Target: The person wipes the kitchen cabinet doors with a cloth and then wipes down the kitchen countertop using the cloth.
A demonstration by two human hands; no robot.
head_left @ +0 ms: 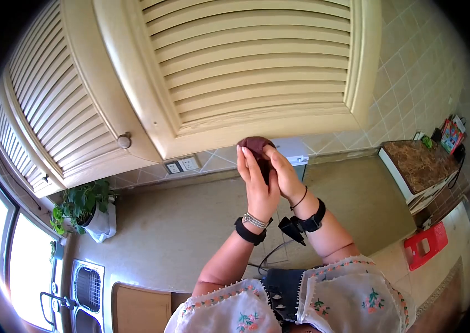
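Both my hands are raised in front of the louvered cabinet door (263,61), just at its lower edge. Between them is a bunched dark maroon cloth (256,145). The fingers of my left hand (257,186) press on the cloth from the left. My right hand (284,173) closes on it from the right, with its fingers curled over the top. Part of the cloth is hidden behind the fingers, and I cannot tell whether it touches the door.
Louvered cabinets with a round knob (124,140) continue left. Below run a grey countertop (190,222), a wall socket (182,165) and a white box (291,149). A potted plant (88,202) and sink (87,288) stand left; a brown-topped cabinet (421,166) and red stool (426,244) right.
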